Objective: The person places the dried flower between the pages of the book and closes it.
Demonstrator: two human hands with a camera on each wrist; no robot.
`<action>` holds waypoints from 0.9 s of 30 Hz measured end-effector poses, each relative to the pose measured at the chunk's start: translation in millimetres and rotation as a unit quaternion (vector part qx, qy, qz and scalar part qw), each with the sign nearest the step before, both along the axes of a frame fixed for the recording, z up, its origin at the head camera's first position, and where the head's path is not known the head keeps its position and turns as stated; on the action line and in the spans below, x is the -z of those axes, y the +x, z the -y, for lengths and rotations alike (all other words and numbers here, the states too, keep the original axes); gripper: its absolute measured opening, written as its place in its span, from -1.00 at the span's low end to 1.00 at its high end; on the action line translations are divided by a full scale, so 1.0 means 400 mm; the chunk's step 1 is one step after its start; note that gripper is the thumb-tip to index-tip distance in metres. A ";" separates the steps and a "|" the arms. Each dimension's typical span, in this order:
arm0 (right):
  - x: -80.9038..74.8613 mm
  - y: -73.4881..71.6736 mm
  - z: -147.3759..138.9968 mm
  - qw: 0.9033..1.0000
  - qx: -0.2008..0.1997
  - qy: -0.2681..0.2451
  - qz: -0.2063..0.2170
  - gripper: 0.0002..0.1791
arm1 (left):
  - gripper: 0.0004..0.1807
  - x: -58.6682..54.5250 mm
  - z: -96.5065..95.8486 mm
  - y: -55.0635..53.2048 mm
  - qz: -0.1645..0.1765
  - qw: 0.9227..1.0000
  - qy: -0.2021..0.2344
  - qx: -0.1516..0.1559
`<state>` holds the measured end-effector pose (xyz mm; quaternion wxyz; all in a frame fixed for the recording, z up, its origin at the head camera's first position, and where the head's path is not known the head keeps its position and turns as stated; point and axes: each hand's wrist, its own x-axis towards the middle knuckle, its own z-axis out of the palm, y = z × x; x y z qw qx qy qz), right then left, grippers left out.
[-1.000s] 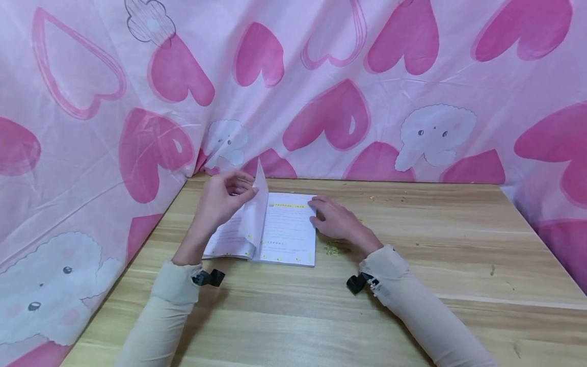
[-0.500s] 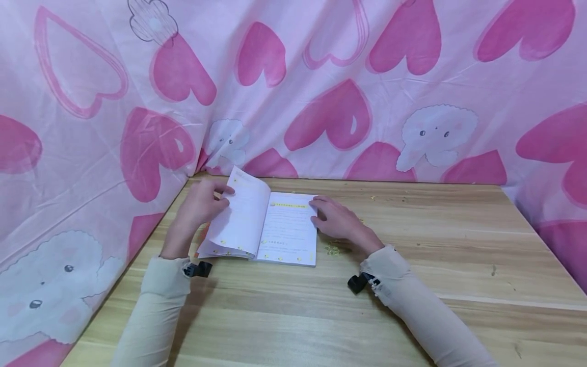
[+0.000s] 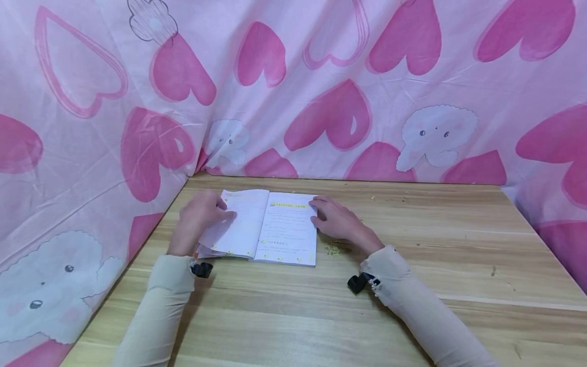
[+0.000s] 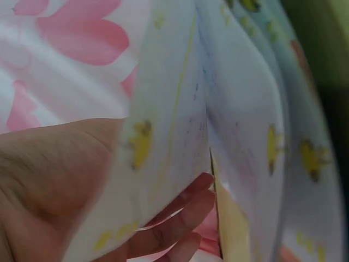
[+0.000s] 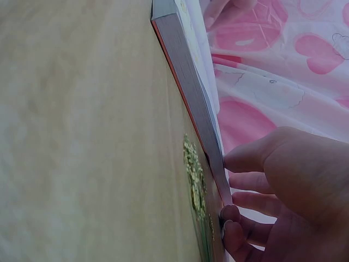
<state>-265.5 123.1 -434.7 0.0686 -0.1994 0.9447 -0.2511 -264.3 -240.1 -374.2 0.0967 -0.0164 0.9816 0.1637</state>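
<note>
An open book (image 3: 290, 224) lies on the wooden table, its spread of printed pages bordered with small yellow pictures. My left hand (image 3: 194, 216) is at its left edge, with the thumb over the left page (image 3: 243, 229). In the left wrist view that page (image 4: 169, 109) curves up in front of the palm, the thumb hidden and relaxed fingers (image 4: 180, 218) showing past its edge. My right hand (image 3: 339, 219) rests at the right edge of the book. In the right wrist view its thumb (image 5: 245, 155) touches the page edge, other fingertips by the book's corner.
A small yellow-green sprig (image 3: 333, 248) lies on the table (image 3: 293, 306) right of the book, with scattered yellow bits (image 3: 373, 198) farther back. Pink heart-patterned cloth (image 3: 321, 112) hangs behind and along the left side of the table.
My left hand has let go of the raised page and moved left and down with it; the page has turned over onto the left side. My right hand has stayed in place.
</note>
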 end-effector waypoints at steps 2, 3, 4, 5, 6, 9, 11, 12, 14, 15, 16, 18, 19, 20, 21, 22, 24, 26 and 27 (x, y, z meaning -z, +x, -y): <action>-0.001 0.000 0.001 1.000 0.001 0.001 0.000 -0.35 | -0.42 0.009 -0.005 -0.002 0.010 1.000 -0.005 -0.004; -0.001 0.000 0.001 1.000 0.000 0.001 0.000 -0.35 | -0.39 0.013 -0.008 -0.002 0.013 1.000 -0.007 -0.006; -0.001 0.000 0.001 1.000 0.000 0.001 0.000 -0.35 | -0.38 0.017 -0.011 -0.003 0.016 1.000 -0.009 -0.009; -0.001 -0.001 0.002 1.000 0.000 0.001 0.000 -0.35 | -0.37 0.022 -0.014 -0.004 0.019 1.000 -0.012 -0.011; -0.001 -0.001 0.002 1.000 0.000 0.001 0.000 -0.35 | -0.37 0.026 -0.017 -0.005 0.019 1.000 -0.014 -0.013; -0.001 -0.001 0.002 1.000 -0.001 0.000 0.000 -0.35 | -0.37 0.037 -0.024 -0.006 0.012 1.000 -0.023 -0.013; -0.001 -0.001 0.002 1.000 -0.001 -0.001 0.000 -0.35 | -0.37 0.044 -0.029 -0.005 -0.002 0.999 -0.037 -0.003; 0.000 -0.001 0.002 1.000 -0.001 -0.001 0.000 -0.35 | -0.37 0.047 -0.033 -0.005 -0.010 0.999 -0.044 0.003; 0.000 -0.001 0.001 1.000 -0.002 -0.001 0.000 -0.35 | -0.38 0.057 -0.041 -0.004 -0.030 0.998 -0.059 0.016; 0.000 -0.002 0.001 1.000 -0.002 -0.001 0.000 -0.35 | -0.38 0.060 -0.046 -0.004 -0.040 0.997 -0.063 0.023; 0.000 -0.002 0.001 1.000 -0.001 -0.001 0.000 -0.35 | -0.38 0.064 -0.051 -0.005 -0.052 0.996 -0.063 0.031; 0.000 -0.002 0.001 1.000 -0.001 -0.002 0.000 -0.35 | -0.39 0.071 -0.062 -0.007 -0.071 0.995 -0.057 0.051; 0.000 -0.003 0.001 1.000 -0.001 -0.002 0.000 -0.35 | -0.39 0.073 -0.067 -0.009 -0.078 0.994 -0.051 0.063; 0.001 -0.003 0.001 1.000 -0.001 -0.002 -0.001 -0.35 | -0.38 0.075 -0.073 -0.010 -0.086 0.992 -0.047 0.079; 0.000 -0.003 0.001 1.000 -0.001 -0.002 -0.001 -0.35 | -0.39 0.077 -0.078 -0.012 -0.092 0.990 -0.042 0.094; 0.000 -0.003 0.001 1.000 -0.001 -0.002 -0.001 -0.35 | -0.40 0.080 -0.082 -0.014 -0.097 0.988 -0.041 0.108; -0.001 -0.002 0.002 1.000 -0.002 -0.002 -0.002 -0.35 | -0.41 0.085 -0.089 -0.016 -0.105 0.985 -0.044 0.131; -0.001 -0.001 0.003 1.000 -0.002 -0.001 -0.003 -0.35 | -0.43 0.089 -0.094 -0.019 -0.112 0.982 -0.049 0.144; -0.001 0.000 0.003 1.000 -0.002 -0.001 -0.004 -0.35 | -0.43 0.091 -0.096 -0.019 -0.114 0.981 -0.049 0.148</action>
